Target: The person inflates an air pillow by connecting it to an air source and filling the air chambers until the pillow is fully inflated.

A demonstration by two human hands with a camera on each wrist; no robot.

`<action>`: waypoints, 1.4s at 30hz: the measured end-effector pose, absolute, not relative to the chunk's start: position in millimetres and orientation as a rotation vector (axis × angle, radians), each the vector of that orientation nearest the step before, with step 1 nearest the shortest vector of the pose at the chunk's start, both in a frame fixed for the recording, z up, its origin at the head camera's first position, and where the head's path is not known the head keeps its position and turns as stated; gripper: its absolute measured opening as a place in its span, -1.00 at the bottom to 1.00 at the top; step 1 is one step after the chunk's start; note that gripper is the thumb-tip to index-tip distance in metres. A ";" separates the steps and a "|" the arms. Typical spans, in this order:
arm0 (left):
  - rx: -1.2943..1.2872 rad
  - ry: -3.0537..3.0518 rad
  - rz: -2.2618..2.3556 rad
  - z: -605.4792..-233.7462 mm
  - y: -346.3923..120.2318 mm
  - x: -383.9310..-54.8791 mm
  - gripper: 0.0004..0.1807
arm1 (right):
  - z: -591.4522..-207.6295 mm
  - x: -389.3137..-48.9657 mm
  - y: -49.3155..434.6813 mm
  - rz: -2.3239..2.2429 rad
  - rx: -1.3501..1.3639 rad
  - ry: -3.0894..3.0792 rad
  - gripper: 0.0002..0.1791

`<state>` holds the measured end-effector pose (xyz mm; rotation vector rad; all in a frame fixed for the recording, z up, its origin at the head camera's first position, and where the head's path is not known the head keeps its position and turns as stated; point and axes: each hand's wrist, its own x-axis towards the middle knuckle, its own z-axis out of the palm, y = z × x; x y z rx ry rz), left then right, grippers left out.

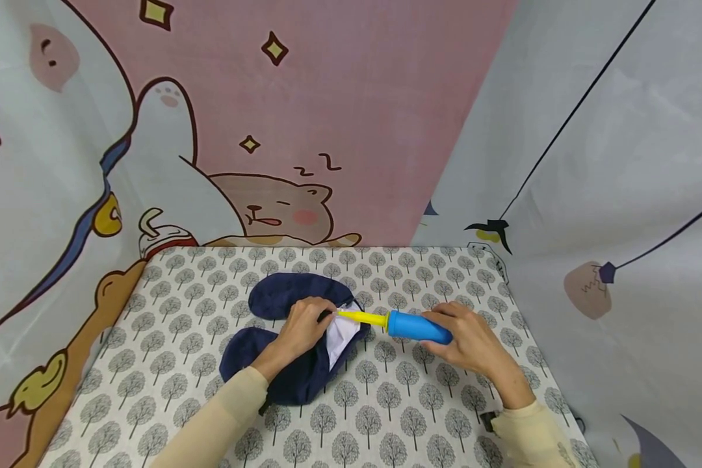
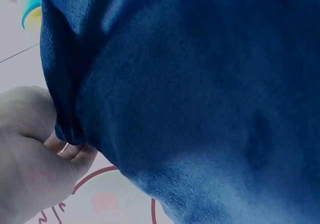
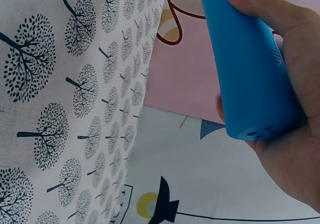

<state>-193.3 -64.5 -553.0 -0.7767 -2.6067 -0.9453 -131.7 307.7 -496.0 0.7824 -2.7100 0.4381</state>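
Head view: your L forearm, in a cream sleeve (image 1: pixel 219 416), enters from lower L and angles up to the R. Your left hand (image 1: pixel 304 322) lies over the navy U-shaped cushion (image 1: pixel 289 289), back of hand up, thumb and index brought together at the edge of its opening. White lining (image 1: pixel 340 341) shows in that opening. The cushion lies L of center on the tree-print cloth (image 1: pixel 412 390), its two rounded ends pointing L. Your R forearm enters from lower R and angles up to the L. Your right hand (image 1: pixel 468 341) grips the rear of the blue pump (image 1: pixel 412 326), fingers on the far side, thumb on the near side. The yellow nozzle (image 1: pixel 363 317) points L across the opening; its tip is right by your L fingertips. Exact contact btwn tip and fingers: can't tell.

L wrist view: your L thumb and fingers pinch a fold at the cushion's edge; navy fabric fills most of the frame. Part of the pump, w/ some yellow, shows at upper L.

R wrist view: your R hand wraps the pump body, palm toward its rear end, w/ small holes visible in the end face. One digit lies across the body near the top; a fingertip shows past the opposite edge.
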 end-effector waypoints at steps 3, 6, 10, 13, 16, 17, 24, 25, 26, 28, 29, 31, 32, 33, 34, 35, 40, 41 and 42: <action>-0.780 -2.584 -0.934 -553.1 -64.6 -193.8 -0.91 | -497.5 -132.6 308.3 0.452 0.782 -2.707 -0.43; -0.780 -2.562 -0.923 -553.5 -64.7 -193.5 -0.91 | -499.0 -133.6 307.6 0.449 0.794 -2.685 -0.42; -0.776 -2.542 -0.942 -553.5 -64.6 -192.9 -0.90 | -500.5 -134.8 306.1 0.448 0.821 -2.639 -0.42; -0.774 -2.546 -0.965 -553.6 -64.8 -193.5 -0.89 | -500.8 -135.7 305.4 0.453 0.833 -2.617 -0.41; -0.778 -2.563 -0.985 -553.9 -65.8 -194.6 -0.89 | -501.0 -136.8 305.1 0.452 0.842 -2.597 -0.40; -0.780 -2.569 -0.995 -553.9 -66.2 -195.1 -0.89 | -501.4 -137.3 305.0 0.449 0.846 -2.590 -0.40; -0.786 -2.593 -1.075 -554.5 -70.0 -198.2 -0.89 | -509.5 -140.6 304.5 0.455 0.897 -2.503 -0.36; -0.787 -2.592 -1.085 -554.5 -70.5 -198.4 -0.88 | -511.0 -140.9 304.3 0.459 0.900 -2.494 -0.35; -0.787 -2.592 -1.093 -554.5 -71.1 -198.5 -0.89 | -512.5 -141.2 304.2 0.462 0.905 -2.488 -0.34; -0.791 -2.601 -1.104 -554.4 -72.2 -198.4 -0.89 | -515.1 -142.0 303.9 0.474 0.915 -2.483 -0.32; -0.793 -2.609 -1.101 -554.3 -72.5 -198.2 -0.89 | -516.2 -142.4 303.9 0.474 0.916 -2.483 -0.32; -0.800 -2.626 -1.103 -553.9 -73.1 -197.9 -0.89 | -518.0 -142.9 303.5 0.472 0.921 -2.484 -0.31; -0.801 -2.634 -1.104 -553.9 -73.3 -197.6 -0.89 | -518.8 -143.1 303.4 0.471 0.924 -2.483 -0.31; -0.798 -2.642 -1.105 -553.8 -73.5 -197.2 -0.89 | -519.5 -143.2 303.3 0.471 0.926 -2.482 -0.31; -0.795 -2.647 -1.110 -553.9 -73.7 -197.0 -0.89 | -520.2 -143.1 303.1 0.469 0.926 -2.481 -0.31; -0.790 -2.649 -1.113 -554.1 -73.9 -196.8 -0.89 | -520.9 -142.9 303.0 0.468 0.922 -2.483 -0.32; -0.763 -2.681 -1.123 -553.1 -75.2 -197.7 -0.88 | -523.7 -141.5 303.6 0.494 0.850 -2.523 -0.34; -0.769 -2.685 -1.120 -552.3 -74.8 -197.8 -0.88 | -524.2 -140.9 304.4 0.503 0.830 -2.537 -0.34; -0.775 -2.690 -1.113 -551.7 -74.1 -198.0 -0.87 | -524.7 -140.5 305.3 0.512 0.814 -2.549 -0.35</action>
